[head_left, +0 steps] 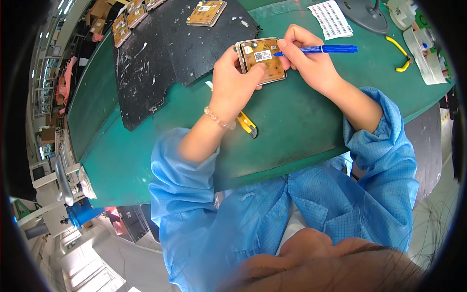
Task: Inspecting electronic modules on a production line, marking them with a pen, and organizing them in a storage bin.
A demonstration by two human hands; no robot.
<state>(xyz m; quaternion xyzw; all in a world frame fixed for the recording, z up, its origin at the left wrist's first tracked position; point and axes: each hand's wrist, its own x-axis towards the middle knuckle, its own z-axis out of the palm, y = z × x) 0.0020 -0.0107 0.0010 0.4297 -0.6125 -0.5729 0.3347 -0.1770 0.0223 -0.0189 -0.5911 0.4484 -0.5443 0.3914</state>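
Observation:
My left hand point(232, 80) is closed on a flat metal-edged module point(271, 73) with an amber face, its thumb lying across the front. A white label with a square code sits on that face. My right hand point(311, 63) pinches a blue marker pen point(335, 49), whose tip points at the module beside the label. The fingers of the right hand are close to the module's right edge; whether they touch it I cannot tell. Partly under my left wrist lies a yellow utility knife point(247, 125) on the green table mat point(292, 131).
A black board point(146, 73) lies at the left, bearing another amber module point(206, 12) and several more at its far corner. Beyond my right hand are a sheet of labels point(332, 19), a grey round base point(362, 17), yellow-handled pliers point(401, 53) and clear plastic containers point(424, 56).

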